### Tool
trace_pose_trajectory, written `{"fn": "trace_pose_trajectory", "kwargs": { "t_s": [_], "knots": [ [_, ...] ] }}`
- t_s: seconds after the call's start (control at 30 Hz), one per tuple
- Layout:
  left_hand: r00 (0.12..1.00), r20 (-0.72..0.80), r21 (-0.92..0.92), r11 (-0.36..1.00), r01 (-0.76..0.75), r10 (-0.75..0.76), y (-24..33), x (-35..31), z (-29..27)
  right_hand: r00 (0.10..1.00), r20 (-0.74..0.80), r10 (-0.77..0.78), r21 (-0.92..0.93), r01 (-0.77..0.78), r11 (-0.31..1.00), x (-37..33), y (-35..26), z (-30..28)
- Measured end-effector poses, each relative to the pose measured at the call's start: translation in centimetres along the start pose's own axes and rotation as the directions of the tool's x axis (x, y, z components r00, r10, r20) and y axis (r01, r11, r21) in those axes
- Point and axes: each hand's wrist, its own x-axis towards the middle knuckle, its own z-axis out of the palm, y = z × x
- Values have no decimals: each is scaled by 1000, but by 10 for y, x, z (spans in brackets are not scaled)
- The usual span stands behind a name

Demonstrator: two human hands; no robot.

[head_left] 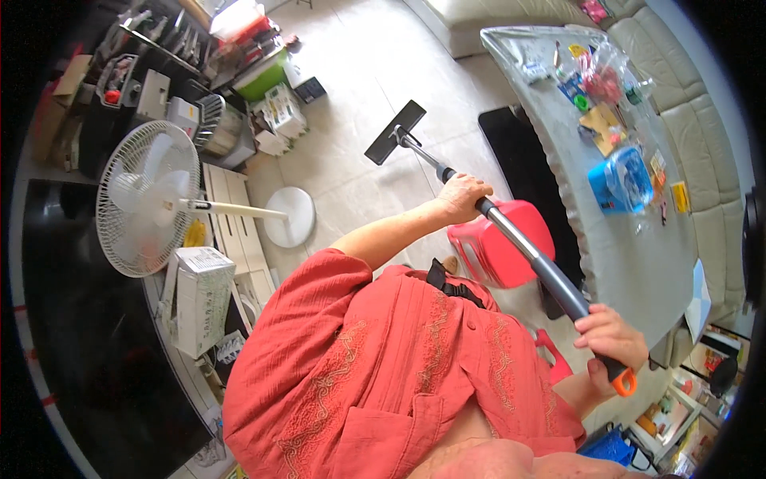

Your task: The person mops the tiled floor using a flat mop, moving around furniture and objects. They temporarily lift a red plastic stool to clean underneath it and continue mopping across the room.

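A flat mop slants across the middle of the view, with a silver and grey pole and an orange loop at its end. Its flat dark head is at the far end over the pale tiles; whether it touches the floor I cannot tell. My left hand is wrapped round the pole's middle, at a dark collar. Around the grey grip near the orange loop, my right hand is closed. Beneath the pole stands a red plastic stool.
To the left, a white standing fan has its round base on the floor. A cloth-covered table on the right bears a blue basket and small items. Behind it runs a pale sofa; boxes are stacked far left.
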Motion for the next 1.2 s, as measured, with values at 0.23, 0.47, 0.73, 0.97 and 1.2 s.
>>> {"fn": "trace_pose_trajectory", "kwargs": {
  "t_s": [0.23, 0.47, 0.73, 0.97, 1.2],
  "knots": [
    [927, -270, -83, 966, 246, -259, -112, 61, -53, 994, 97, -43, -42, 47, 998, 136, 68, 30],
    [963, -136, 109, 963, 246, -231, -316, 131, -127, 960, 275, 49, -139, -10, 990, 270, 194, 111],
    [896, -348, 91, 941, 325, -276, -606, 212, -199, 989, 145, -15, -35, 20, 999, 471, 377, 241],
    [821, -479, 97, 912, 399, -309, -732, 251, -223, 989, 0, 150, 105, -149, 983, 587, 556, 344],
    [878, -289, 134, 892, 433, -382, -750, 229, -181, 947, 111, 301, 63, -309, 949, 545, 578, 345]
  ]
}}
